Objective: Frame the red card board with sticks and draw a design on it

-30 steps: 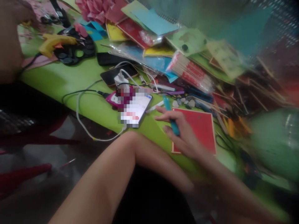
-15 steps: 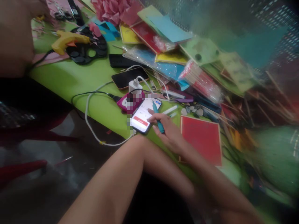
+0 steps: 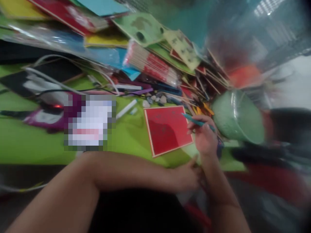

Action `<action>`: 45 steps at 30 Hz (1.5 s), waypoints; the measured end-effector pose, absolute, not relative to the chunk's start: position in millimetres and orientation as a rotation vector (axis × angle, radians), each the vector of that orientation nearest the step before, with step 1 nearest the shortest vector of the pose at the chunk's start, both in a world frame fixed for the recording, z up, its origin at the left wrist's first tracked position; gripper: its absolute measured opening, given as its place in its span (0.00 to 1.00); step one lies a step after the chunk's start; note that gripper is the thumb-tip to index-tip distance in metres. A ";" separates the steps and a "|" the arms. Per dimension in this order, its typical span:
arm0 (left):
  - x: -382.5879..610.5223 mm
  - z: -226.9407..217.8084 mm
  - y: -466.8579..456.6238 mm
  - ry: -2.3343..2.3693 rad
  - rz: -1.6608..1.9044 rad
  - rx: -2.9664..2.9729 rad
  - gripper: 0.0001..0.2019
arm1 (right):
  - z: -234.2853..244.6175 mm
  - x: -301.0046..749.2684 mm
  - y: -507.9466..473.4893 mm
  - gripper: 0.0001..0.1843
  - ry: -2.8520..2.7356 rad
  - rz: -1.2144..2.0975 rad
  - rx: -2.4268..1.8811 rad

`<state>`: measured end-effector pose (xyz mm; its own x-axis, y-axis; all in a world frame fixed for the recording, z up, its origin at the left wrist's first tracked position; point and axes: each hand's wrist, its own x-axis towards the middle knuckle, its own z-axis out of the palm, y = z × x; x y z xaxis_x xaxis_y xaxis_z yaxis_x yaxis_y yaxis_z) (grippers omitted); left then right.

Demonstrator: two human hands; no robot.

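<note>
My right hand (image 3: 204, 137) is closed round a teal pen (image 3: 194, 120), whose tip lies at the right edge of a red card (image 3: 167, 129) on the lime-green table (image 3: 29, 145). My left forearm crosses low in front of me, and my left hand (image 3: 186, 176) rests at the table's near edge, just below the card and against my right wrist. Its fingers are smeared, with only a thumb showing. A lit phone (image 3: 89, 124), its screen blurred out, lies to the left of the card.
A pale green bowl (image 3: 236, 118) stands right of my right hand. Small pebbles (image 3: 155, 100), a white marker (image 3: 126, 109), cables and a dark phone (image 3: 36, 77) lie behind the card. Stacked coloured cards (image 3: 145, 29), a stick bundle (image 3: 152, 64) and wooden sticks crowd the far side.
The view has swung right. My right hand has moved with the pen from the phone's screen across to the red card's right edge. My left hand has come into sight at the table's edge.
</note>
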<state>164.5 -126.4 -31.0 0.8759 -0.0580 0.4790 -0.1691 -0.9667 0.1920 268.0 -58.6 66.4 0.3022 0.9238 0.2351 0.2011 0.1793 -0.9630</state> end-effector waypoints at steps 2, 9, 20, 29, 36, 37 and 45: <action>168.8 -38.8 -128.2 -0.234 0.697 2.833 0.09 | 57.5 289.6 -62.9 0.18 -1.061 0.690 -1.339; 164.3 -38.3 -123.9 -0.196 0.537 2.855 0.15 | 28.8 315.7 -64.7 0.10 -0.906 0.831 -1.380; 159.1 16.7 -92.4 0.042 0.383 2.814 0.14 | 28.7 303.3 -63.5 0.08 -1.050 0.840 -1.479; 160.7 2.4 -98.1 0.051 0.496 2.900 0.16 | 32.7 298.1 -61.6 0.09 -1.136 0.836 -1.555; 159.7 2.3 -98.2 0.048 0.490 2.889 0.17 | 32.8 297.2 -63.2 0.08 -1.189 0.818 -1.585; 159.8 1.9 -98.3 0.050 0.489 2.886 0.17 | 33.0 297.1 -63.4 0.08 -1.213 0.799 -1.594; 160.9 -0.7 -98.8 0.055 0.521 2.872 0.15 | 37.1 295.6 -64.2 0.06 -1.329 0.560 -1.677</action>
<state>160.9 -98.8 -0.7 0.9363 0.0756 0.3430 -0.0031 -0.9747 0.2233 295.6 -64.2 37.1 0.3208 0.9309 0.1746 0.5252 -0.0214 -0.8507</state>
